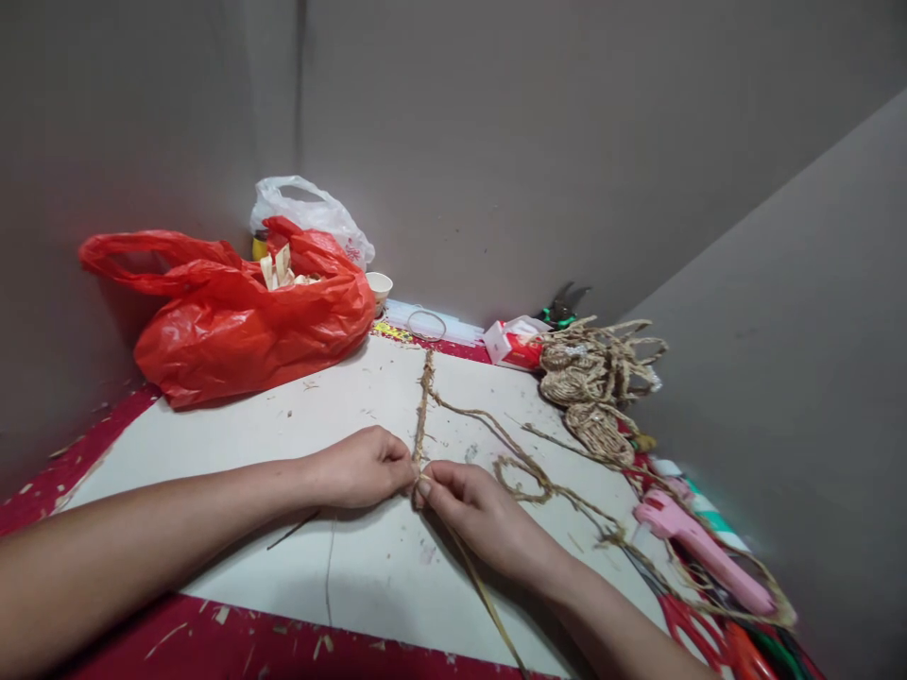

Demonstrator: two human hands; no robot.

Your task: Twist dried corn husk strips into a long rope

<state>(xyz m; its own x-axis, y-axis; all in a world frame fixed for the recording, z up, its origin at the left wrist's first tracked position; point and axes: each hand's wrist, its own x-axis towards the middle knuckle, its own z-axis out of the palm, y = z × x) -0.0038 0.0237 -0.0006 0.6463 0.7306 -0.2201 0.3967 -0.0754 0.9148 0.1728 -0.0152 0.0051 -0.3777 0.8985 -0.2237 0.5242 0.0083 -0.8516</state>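
**Both hands pinch a straw braid at its near end**

The left hand (365, 465) and the right hand (473, 510) meet at the middle of the table (283, 444), knuckles almost touching. Between them runs a thin straw braid (423, 397), which stretches straight away from the person toward the far wall. Its near end sits right at the fingertips: the left fingers (405, 469) are curled closed with the thumb pressed against the braid from the left, and the right fingers (429, 486) close on it from the right, thumb and forefinger nipped together. How the strands lie inside the pinch is hidden, though loose straw strips (488, 600) seem to trail from under the right hand toward the table's near edge.

A second twisted cord (524, 467) branches off to the right and loops on the white surface just beside the right hand. Farther right lie woven straw pieces (588, 387) in a heap, a pink glue gun (698, 548) and red-handled scissors (698, 628). At the far left sits a red plastic bag (241, 312), with a white plastic bag (312, 212) behind it and a small paper cup (379, 283) next to them. A red and white packet (514, 345) lies near the wall.
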